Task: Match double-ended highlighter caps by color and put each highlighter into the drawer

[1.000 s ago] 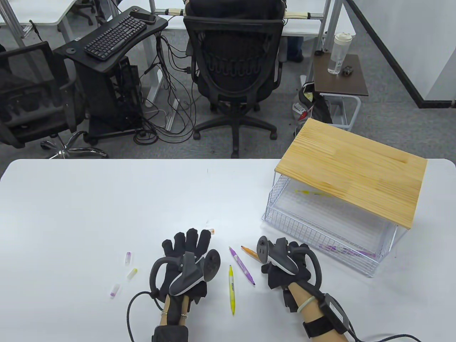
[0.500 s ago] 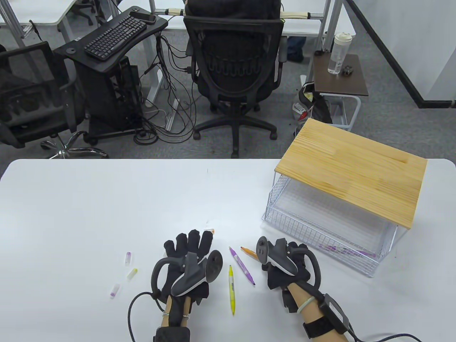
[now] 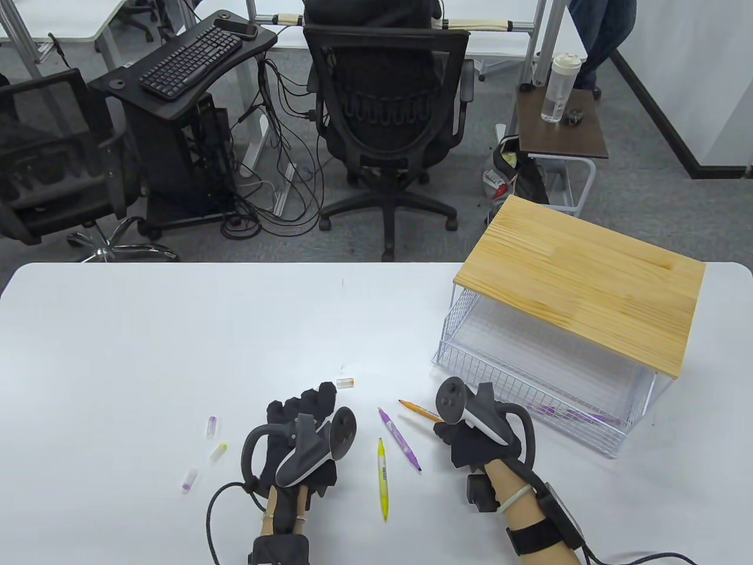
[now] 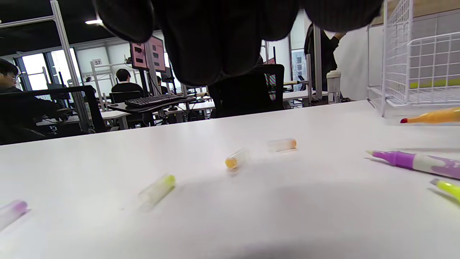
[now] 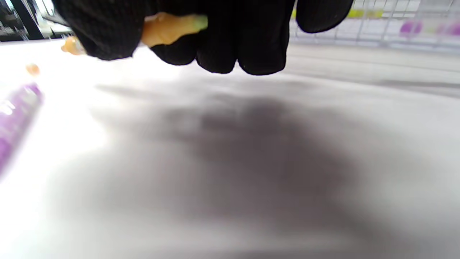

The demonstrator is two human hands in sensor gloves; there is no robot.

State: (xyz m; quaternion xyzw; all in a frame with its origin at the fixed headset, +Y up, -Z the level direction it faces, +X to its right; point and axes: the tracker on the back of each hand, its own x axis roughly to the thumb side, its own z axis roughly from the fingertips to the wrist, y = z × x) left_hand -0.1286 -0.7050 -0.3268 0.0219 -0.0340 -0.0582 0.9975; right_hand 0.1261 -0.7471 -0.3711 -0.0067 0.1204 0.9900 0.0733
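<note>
My left hand (image 3: pixel 303 407) hovers over the table with loosely curled fingers (image 4: pixel 222 39) that hold nothing. An orange cap (image 3: pixel 346 383) lies just beyond its fingertips. The left wrist view shows that cap (image 4: pixel 282 144), a second orange cap (image 4: pixel 233 160), a yellow cap (image 4: pixel 157 189) and a purple cap (image 4: pixel 10 212). My right hand (image 3: pixel 453 428) grips the rear of the uncapped orange highlighter (image 3: pixel 420 411) (image 5: pixel 169 28). Between the hands lie a purple highlighter (image 3: pixel 400 438) and a yellow highlighter (image 3: pixel 382 478). The wire drawer (image 3: pixel 500 376) stands pulled out at the right.
A purple cap (image 3: pixel 211 426), a yellow cap (image 3: pixel 218 452) and another purple cap (image 3: pixel 189 478) lie left of my left hand. A wooden top (image 3: pixel 579 282) covers the drawer frame; purple highlighters (image 3: pixel 565 414) lie inside. Office chairs stand beyond the far edge.
My left hand drew back toward me and its fingers curled, uncovering the orange cap. My right hand shifted slightly right and turned, still holding the orange highlighter.
</note>
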